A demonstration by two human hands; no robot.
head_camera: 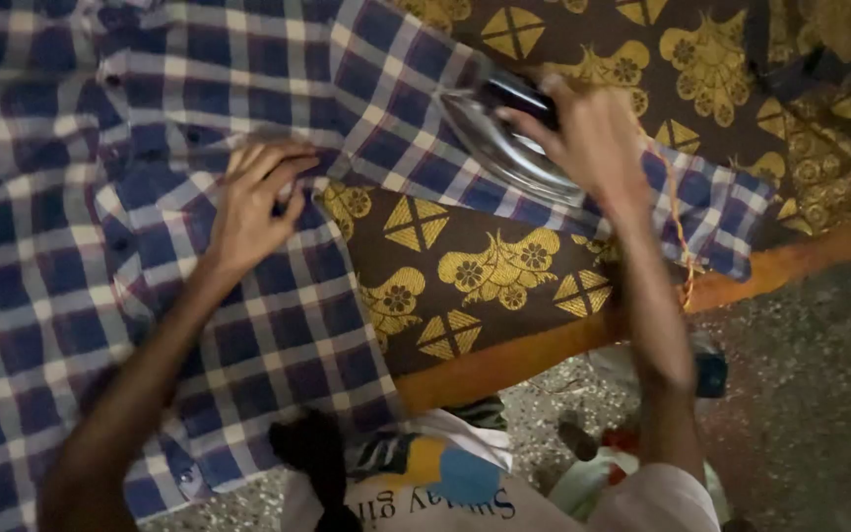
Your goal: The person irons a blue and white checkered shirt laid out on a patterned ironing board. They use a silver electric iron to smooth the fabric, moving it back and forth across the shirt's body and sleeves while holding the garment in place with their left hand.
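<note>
Ironing a blue checked shirt spread on a brown-and-gold patterned cloth.

The right hand (583, 133) is closed around the handle of the metal iron (509, 138), pressing the shirt's sleeve (563, 187); the left hand (253, 202) lies open, fingers pinning the shirt (71, 227) flat. The pressing step looks underway; next, the iron likely needs a steady glide along the sleeve while the fabric stays taut.

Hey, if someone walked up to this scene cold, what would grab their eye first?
Probably the blue-and-white checked shirt spread across the left and centre. The right hand grips a metal iron on its sleeve at upper centre, while the left hand presses the fabric flat. Under them lies a brown cloth with gold motifs, orange-edged, over a speckled floor.
</note>
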